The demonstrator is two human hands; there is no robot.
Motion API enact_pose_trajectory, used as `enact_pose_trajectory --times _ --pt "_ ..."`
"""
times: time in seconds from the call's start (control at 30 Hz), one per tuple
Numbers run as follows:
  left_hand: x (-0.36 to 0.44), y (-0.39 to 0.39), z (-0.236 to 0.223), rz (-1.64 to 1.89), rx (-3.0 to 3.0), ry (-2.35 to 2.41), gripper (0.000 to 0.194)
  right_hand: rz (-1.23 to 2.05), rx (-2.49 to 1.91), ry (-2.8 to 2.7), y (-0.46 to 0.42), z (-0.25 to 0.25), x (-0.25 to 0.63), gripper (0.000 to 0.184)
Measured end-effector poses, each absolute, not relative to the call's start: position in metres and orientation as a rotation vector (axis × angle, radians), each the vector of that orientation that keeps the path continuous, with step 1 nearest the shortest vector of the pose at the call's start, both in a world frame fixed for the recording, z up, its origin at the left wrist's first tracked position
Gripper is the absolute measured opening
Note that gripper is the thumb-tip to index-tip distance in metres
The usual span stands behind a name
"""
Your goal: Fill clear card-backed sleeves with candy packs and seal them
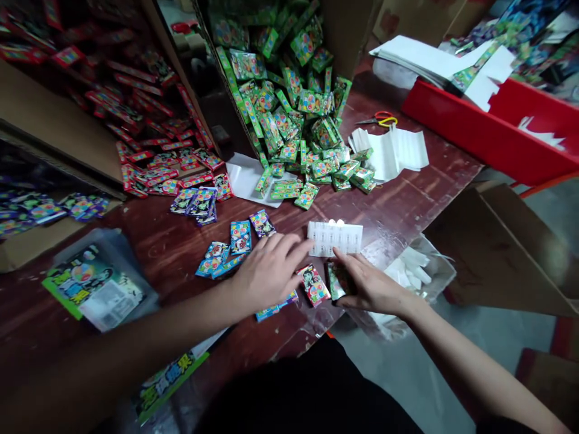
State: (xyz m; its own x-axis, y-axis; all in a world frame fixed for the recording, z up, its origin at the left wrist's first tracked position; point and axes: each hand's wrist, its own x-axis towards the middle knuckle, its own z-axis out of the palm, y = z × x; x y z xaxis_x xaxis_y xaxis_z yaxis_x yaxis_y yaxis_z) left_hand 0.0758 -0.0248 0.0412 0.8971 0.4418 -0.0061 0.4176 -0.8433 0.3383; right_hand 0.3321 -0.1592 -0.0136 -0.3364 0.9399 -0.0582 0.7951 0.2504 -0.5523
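Note:
My left hand [266, 271] is palm down above the table, fingers stretched to the right, over a partly hidden blue candy box [271, 310]. Its fingertips are near the left edge of a white printed sheet [335, 238] with rows of small marks. My right hand [373, 286] has its thumb and fingers around a green candy box [335, 280], just below the sheet. Between the hands lies a red candy box [313, 285]. Left of my left hand are blue candy boxes [240, 237] and a purple one [262, 223].
Cartons spill green boxes [289, 120] and red boxes [154, 175] onto the table. Purple boxes [199, 204] lie nearby. Printed clear bags [102, 283] lie left. Scissors [380, 119], white papers [398, 150] and a red bin [465, 132] are right. A plastic bag of white scraps [414, 265] hangs by the edge.

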Motion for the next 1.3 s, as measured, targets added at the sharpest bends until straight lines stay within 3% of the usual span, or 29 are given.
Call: enact_pose_trajectory --times 0.1,0.13,0.27,0.4,0.57,0.7,0.87,0.97,1.13,1.3 --pt "0.073 -0.053 0.027 0.082 2.637 0.875 0.106 0.757 -1.571 -2.189 -0.161 -0.018 0.326 0.115" --pt "0.074 -0.06 0.021 0.063 2.635 0.869 0.112 0.768 -1.546 -2.185 -0.161 -0.019 0.324 0.115" --pt "0.076 -0.068 0.003 0.016 2.658 0.76 0.105 0.744 -1.487 -2.216 -0.156 -0.023 0.315 0.113" --pt "0.049 -0.062 0.017 0.027 2.663 0.771 0.115 0.625 -1.442 -2.284 -0.155 -0.026 0.305 0.113" --pt "-0.043 -0.07 0.041 -0.043 2.664 1.077 0.09 0.478 -1.38 -2.405 -0.152 -0.024 0.286 0.109" --pt "-0.097 -0.093 0.03 -0.168 2.576 1.426 0.1 0.441 -1.259 -2.565 -0.13 -0.024 0.255 0.1" --pt "-0.101 -0.126 0.012 -0.204 2.466 1.435 0.081 0.414 -1.213 -2.635 -0.108 -0.024 0.216 0.098" --pt "-0.094 -0.136 0.009 -0.14 2.384 1.434 0.09 0.409 -1.214 -2.632 -0.104 -0.025 0.199 0.093" --pt "-0.095 -0.139 0.007 -0.045 2.267 1.495 0.09 0.487 -1.247 -2.556 -0.104 -0.027 0.183 0.064" --pt "-0.103 -0.139 0.008 -0.03 2.232 1.54 0.116 0.523 -1.303 -2.463 -0.106 -0.028 0.181 0.067"
